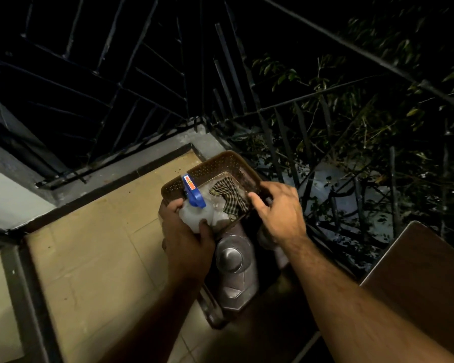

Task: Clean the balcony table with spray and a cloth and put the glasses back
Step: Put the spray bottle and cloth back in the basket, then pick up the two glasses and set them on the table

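Two hands at work, fetching stage. Desk (425,279): brown, lower right, not yet sprayed. Basket (207,166): brown, perforated, right hand (278,208) curled on its rim. Spray bottle (195,214): blue trigger, left hand (186,231) wrapped round it. Checked cloth (227,196): inside basket. Glasses unclear. Next move likely: carry supplies to desk.
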